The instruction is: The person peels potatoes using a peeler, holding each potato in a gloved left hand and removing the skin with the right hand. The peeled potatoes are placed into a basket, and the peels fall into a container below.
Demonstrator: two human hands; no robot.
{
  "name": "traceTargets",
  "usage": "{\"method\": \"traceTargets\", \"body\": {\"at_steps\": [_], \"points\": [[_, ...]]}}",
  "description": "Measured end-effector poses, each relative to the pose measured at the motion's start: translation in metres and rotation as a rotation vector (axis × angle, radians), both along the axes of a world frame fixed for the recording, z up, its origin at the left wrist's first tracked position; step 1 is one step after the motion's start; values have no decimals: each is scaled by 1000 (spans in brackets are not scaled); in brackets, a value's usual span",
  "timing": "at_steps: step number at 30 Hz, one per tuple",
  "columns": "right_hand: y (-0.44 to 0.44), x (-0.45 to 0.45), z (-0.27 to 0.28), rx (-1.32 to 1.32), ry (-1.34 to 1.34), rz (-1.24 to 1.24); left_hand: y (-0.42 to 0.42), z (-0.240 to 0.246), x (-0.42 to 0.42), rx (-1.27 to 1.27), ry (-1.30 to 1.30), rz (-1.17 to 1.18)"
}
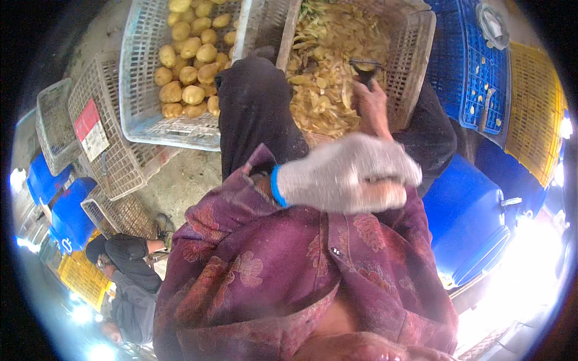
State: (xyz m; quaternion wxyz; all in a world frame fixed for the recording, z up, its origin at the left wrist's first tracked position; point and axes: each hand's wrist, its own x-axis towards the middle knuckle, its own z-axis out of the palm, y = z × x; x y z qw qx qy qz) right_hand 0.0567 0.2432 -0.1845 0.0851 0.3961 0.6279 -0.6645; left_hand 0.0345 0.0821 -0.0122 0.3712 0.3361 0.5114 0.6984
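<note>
My left hand (pixel 334 176) wears a pale knitted glove with a blue cuff and is blurred by motion. Its fingers curl in front of my chest, over my right forearm; a tan patch shows among them, and I cannot tell whether it is a potato or skin. Farther out, my bare right hand (pixel 372 106) grips the dark handle of a peeler (pixel 365 63). The peeler is above a heap of potato peelings (pixel 323 90) in a plastic crate (pixel 408 67) between my knees. Peeled-looking yellow potatoes (pixel 193 94) lie in a light-blue crate (pixel 171 137) on the left.
A blue crate (pixel 485 104) at right bears scraps and a knife (pixel 487 108). Beside it are a yellow crate (pixel 535 108) and a blue barrel (pixel 469 212). Stacked crates (pixel 113 149) stand left, with another person (pixel 131 289) seated behind them near blue barrels (pixel 74 212).
</note>
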Motion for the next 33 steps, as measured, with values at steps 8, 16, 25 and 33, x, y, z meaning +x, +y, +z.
{"method": "traceTargets", "body": {"at_steps": [8, 16, 25, 33], "points": [[-18, -50, -133, 703, -144, 561, -2, 1, -6, -328, 163, 103], [-22, -50, -192, 583, -209, 591, -1, -7, -27, -243, -29, 67], [26, -7, -191, 58, 107, 430, 1, -8, -20, -270, -250, 133], [29, -8, 57, -252, -4, -65, 16, -43, -27, -256, -557, 951]]}}
